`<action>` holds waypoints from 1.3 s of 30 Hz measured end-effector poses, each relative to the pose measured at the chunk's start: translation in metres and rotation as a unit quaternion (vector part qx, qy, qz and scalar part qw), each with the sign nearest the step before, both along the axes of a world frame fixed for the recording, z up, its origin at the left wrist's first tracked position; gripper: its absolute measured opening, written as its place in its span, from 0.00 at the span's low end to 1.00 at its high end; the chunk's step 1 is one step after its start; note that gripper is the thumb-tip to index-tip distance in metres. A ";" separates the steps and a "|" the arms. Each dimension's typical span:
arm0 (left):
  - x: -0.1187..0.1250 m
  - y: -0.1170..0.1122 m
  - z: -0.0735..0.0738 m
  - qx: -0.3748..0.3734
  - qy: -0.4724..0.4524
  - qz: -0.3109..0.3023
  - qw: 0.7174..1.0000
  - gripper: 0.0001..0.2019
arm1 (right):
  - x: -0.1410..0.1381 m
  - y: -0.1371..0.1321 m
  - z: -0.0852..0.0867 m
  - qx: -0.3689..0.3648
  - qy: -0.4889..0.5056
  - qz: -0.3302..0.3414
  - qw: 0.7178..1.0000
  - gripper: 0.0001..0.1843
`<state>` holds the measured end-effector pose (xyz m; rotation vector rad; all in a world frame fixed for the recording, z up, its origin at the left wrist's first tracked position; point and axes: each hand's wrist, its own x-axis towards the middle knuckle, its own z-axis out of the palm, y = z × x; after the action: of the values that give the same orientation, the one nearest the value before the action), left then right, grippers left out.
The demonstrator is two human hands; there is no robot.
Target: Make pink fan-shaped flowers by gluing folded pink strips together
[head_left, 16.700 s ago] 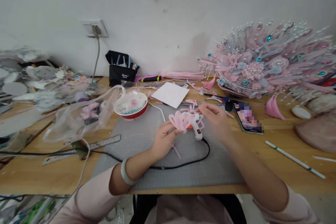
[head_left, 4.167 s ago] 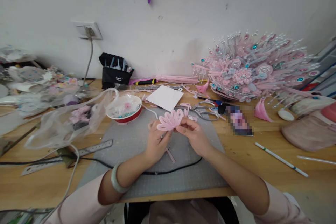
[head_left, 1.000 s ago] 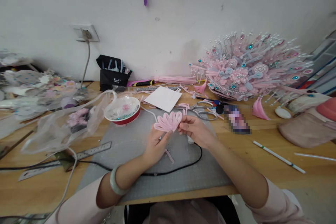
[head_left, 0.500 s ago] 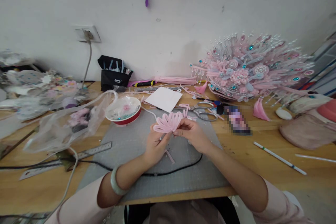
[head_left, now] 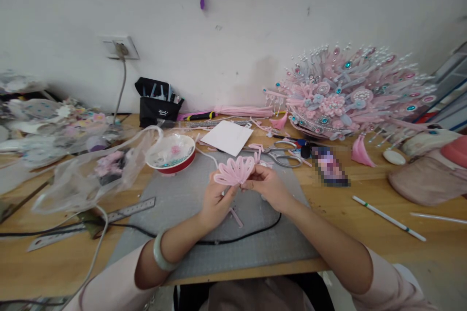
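Observation:
Between my two hands is a fan-shaped pink flower (head_left: 233, 171) made of looped fuzzy stems, its loops spread upward. My left hand (head_left: 216, 201) grips it from the left, low on its base. My right hand (head_left: 268, 185) pinches its right side between thumb and fingers. Both hands are above the grey cutting mat (head_left: 175, 233). Below them on the mat lies a short pink strip (head_left: 236, 217). Just behind the right hand are scissors (head_left: 280, 155) with silver handles and more pink pieces (head_left: 258, 147).
A red-rimmed bowl of beads (head_left: 171, 165) stands at the mat's back left, near a white card (head_left: 228, 137). A large beaded pink headdress (head_left: 335, 97) fills the back right, before a phone (head_left: 331, 166). A black cable (head_left: 251, 239) crosses the mat; a metal ruler (head_left: 133, 208) lies left.
The pink flower's loops have shifted very slightly to the right. Both hands keep their hold and position, and the view has moved slightly.

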<state>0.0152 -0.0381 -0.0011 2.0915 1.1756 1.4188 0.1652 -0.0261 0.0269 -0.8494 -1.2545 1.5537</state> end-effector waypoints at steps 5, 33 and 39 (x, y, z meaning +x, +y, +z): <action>0.001 -0.003 0.002 -0.014 0.000 -0.016 1.000 0.13 | 0.013 0.005 0.005 -0.023 -0.011 0.082 0.996 0.11; 0.000 -0.011 0.004 -0.004 0.004 -0.188 0.982 0.18 | 0.028 0.005 0.009 0.042 -0.005 0.134 0.990 0.16; 0.000 -0.010 0.005 -0.010 0.019 -0.209 0.978 0.22 | 0.029 0.004 0.011 0.051 -0.005 0.157 0.986 0.18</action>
<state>0.0149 -0.0484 0.0042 2.1944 0.6980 1.1678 0.1944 -0.0218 0.0376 -0.6145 -1.5173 1.7128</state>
